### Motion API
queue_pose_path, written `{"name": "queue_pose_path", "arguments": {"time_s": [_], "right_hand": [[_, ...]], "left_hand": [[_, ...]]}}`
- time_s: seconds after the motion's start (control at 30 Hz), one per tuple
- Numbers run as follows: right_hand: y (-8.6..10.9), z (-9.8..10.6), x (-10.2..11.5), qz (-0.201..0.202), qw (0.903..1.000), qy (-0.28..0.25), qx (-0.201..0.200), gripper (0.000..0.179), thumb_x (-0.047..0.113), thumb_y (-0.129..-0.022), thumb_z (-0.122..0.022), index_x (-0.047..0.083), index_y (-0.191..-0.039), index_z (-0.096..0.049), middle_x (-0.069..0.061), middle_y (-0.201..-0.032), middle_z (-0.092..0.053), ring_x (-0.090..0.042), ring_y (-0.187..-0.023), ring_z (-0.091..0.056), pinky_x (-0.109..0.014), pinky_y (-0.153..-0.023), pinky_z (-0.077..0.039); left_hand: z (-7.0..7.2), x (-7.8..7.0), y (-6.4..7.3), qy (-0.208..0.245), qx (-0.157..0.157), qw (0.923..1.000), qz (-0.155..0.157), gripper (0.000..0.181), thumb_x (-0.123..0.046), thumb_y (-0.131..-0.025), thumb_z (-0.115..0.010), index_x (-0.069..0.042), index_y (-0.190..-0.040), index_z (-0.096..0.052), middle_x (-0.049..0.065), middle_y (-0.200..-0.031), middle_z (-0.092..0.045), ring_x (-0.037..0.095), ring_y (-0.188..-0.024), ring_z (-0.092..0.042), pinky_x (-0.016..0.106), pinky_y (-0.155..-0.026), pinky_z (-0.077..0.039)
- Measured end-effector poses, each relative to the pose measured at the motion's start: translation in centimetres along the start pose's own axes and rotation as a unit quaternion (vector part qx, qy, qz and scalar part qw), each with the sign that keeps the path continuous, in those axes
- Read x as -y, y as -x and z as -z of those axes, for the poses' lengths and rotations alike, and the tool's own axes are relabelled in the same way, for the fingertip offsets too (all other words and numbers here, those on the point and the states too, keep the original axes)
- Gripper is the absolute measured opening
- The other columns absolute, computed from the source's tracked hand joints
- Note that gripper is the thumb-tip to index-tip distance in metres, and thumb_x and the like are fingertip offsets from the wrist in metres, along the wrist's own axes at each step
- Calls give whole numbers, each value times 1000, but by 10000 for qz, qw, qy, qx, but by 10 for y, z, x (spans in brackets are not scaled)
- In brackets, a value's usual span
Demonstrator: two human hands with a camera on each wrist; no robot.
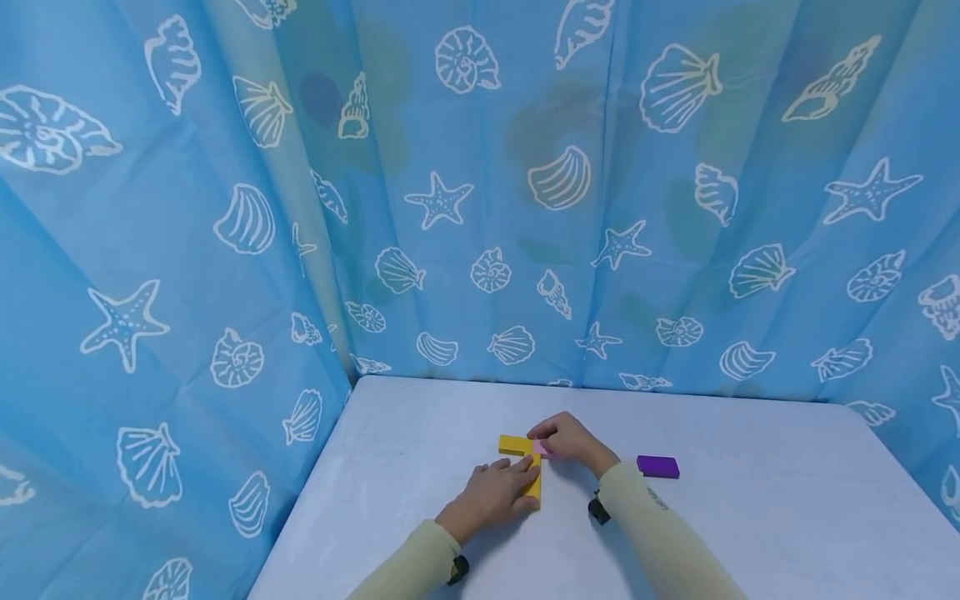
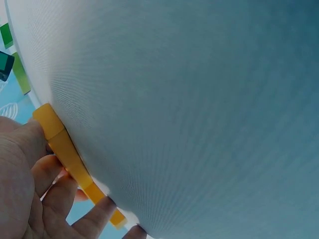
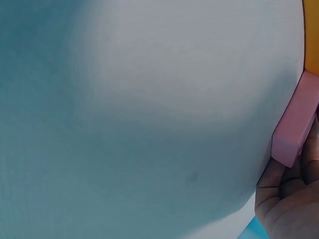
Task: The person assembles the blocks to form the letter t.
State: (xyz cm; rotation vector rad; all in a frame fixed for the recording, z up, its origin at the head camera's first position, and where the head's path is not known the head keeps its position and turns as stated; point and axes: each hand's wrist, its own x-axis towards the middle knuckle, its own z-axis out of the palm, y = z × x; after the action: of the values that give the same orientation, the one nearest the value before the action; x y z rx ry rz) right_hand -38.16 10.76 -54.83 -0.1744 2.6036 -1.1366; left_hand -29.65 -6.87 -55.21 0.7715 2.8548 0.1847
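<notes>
In the head view, flat rectangular blocks meet in a T shape on the white table. One yellow block point(image 1: 512, 445) points left, and a second yellow block point(image 1: 533, 492) runs toward the person. A pink block point(image 1: 540, 449) lies at the right of the junction, partly hidden by fingers. My left hand point(image 1: 491, 492) rests along the near yellow block, fingers spread, thumb at its near end. My right hand point(image 1: 570, 439) pinches the pink block from the right. The right wrist view shows this pink block point(image 3: 297, 119) with its end against a yellow block point(image 3: 311, 37).
A purple block point(image 1: 658, 467) lies on the white table point(image 1: 750, 517), right of the right hand. Green pieces point(image 2: 20, 72) show at the left edge of the left wrist view. A blue shell-patterned curtain point(image 1: 487, 208) hangs behind and left of the table.
</notes>
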Motion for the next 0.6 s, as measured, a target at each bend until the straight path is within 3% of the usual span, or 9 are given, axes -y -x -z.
{"name": "queue_pose_path", "arguments": {"time_s": [0.6], "right_hand": [[1,0,-1,132,9999,24,74,29,2,-90,-59,12,-112,-76,-6,-115,-71,-21,-101,-60,-45,-100,-51]], "left_hand": [[-1,1,0,54,-20,10000,35,60,-57,-96,-52,-31,-149,-44,-10,-158,-38,30,-138,-46,61,-102,-45]]}}
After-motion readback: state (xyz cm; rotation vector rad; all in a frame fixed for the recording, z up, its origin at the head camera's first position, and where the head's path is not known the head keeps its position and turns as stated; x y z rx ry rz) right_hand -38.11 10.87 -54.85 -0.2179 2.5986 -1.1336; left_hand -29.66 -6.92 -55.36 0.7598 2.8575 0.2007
